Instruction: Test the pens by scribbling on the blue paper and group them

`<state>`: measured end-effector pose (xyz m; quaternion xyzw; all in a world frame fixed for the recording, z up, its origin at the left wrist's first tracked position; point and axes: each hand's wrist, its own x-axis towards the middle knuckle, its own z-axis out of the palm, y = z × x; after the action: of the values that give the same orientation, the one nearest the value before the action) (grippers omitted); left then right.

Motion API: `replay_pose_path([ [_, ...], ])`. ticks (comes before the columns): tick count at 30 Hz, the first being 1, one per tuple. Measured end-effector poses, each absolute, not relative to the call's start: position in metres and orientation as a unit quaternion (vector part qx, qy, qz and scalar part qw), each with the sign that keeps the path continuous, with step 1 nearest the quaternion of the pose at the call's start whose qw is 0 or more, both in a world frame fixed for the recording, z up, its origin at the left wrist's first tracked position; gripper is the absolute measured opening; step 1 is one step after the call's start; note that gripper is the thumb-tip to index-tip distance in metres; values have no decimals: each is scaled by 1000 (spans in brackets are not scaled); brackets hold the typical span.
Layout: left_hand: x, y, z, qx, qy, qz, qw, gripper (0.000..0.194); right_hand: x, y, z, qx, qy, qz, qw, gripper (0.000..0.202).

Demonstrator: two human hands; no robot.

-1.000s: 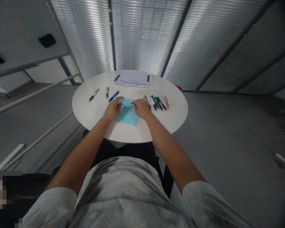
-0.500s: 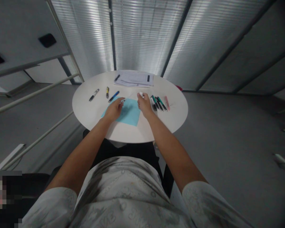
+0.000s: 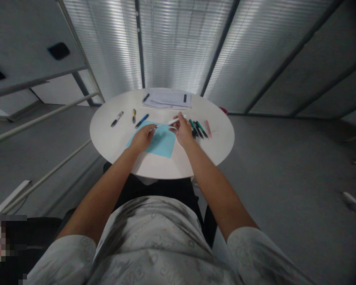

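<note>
Over a light-blue sheet of paper, my left hand is closed in a pinch on a thin, pale pen part that points toward the right. Its exact kind is too small to make out. My right hand holds a white pen barrel between thumb and fingers, tilted with its lower end toward the left hand. The two parts lie roughly in line, their ends close; whether they touch I cannot tell. Just right of my right hand lie several green-and-black pens.
On the round white table lie a blue pen, a yellow-and-black pen, a grey-and-black pen and a pink stick-shaped thing. Stacked papers with a dark pen sit at the far edge.
My right hand has turned and loosened from a fist-like grip, so the white barrel now shows along its length, angled toward my left hand. The left hand has hardly moved.
</note>
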<state>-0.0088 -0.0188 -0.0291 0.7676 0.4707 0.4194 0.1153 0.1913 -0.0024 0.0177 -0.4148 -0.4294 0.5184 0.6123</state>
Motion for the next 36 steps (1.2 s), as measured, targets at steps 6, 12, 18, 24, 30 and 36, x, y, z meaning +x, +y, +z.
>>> replay_pose_path([
  [6,-9,-19,-30,780,457,413,111,33,189,-6,15,-387,-437,557,591,50],
  [12,-7,-23,-25,781,459,407,116,31,182,-14,14,-377,-466,585,546,53],
  [18,-8,-22,-25,782,464,402,111,33,189,-8,16,-389,-424,565,591,50],
  [24,-9,-21,-26,792,458,390,107,35,190,-3,18,-391,-353,561,638,45],
  [30,-9,-21,-28,787,467,390,100,34,188,-2,13,-374,-375,557,639,47],
  [36,-9,-21,-27,793,460,386,100,35,192,4,9,-367,-372,546,654,44],
])
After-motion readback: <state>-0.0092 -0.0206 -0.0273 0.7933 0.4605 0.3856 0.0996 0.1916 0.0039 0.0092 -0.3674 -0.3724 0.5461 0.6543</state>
